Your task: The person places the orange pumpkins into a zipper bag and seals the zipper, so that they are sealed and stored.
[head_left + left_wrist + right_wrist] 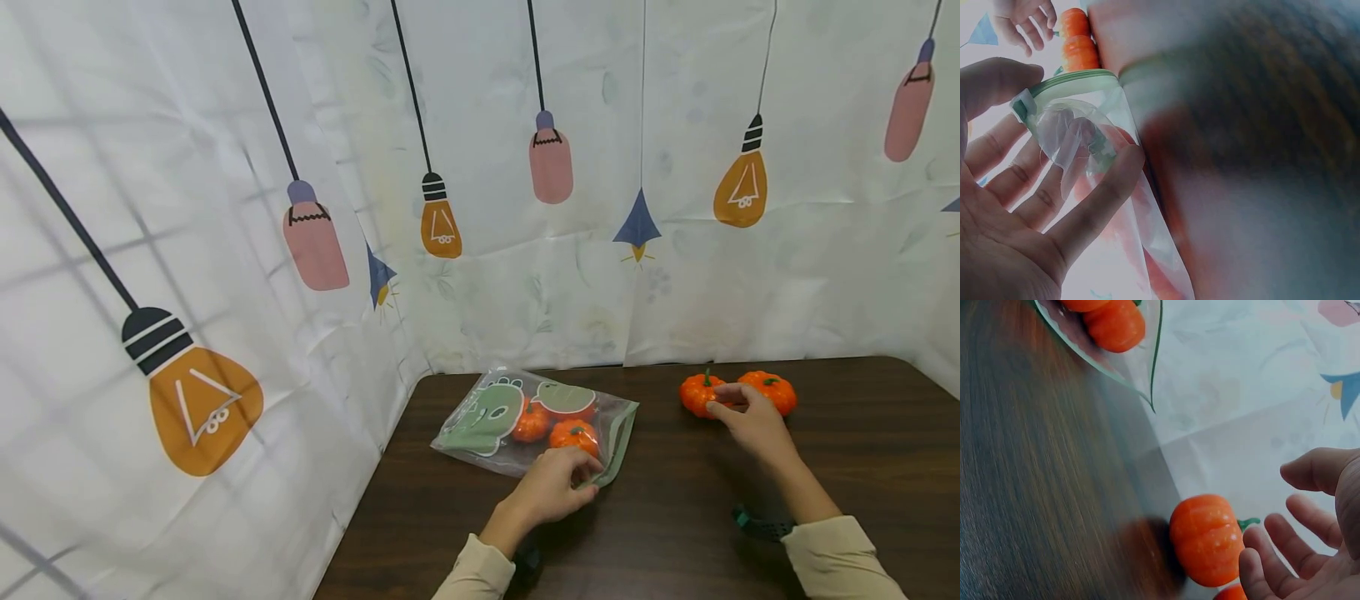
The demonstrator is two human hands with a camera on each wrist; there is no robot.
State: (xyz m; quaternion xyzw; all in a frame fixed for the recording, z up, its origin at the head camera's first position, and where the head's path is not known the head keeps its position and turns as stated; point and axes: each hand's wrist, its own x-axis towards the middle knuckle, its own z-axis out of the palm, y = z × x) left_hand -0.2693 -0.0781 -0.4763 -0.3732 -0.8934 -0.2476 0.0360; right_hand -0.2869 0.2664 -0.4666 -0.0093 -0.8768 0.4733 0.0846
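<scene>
A clear zip bag with green cartoon prints lies at the back left of the table. Small orange toy pumpkins show through its plastic. At the bag's front right corner, my left hand holds the edge near the green zip strip, thumb by the corner and fingers along the plastic. Farther right, two loose toy pumpkins with green stems sit side by side. My right hand is over them, fingers loosely bent beside the left pumpkin; the right pumpkin is partly behind it. Nothing lies within its fingers.
The dark wooden table ends at a white curtain printed with hanging lamps, which also runs along the left side. A dark strap is at the right wrist, and a dark device at the left wrist.
</scene>
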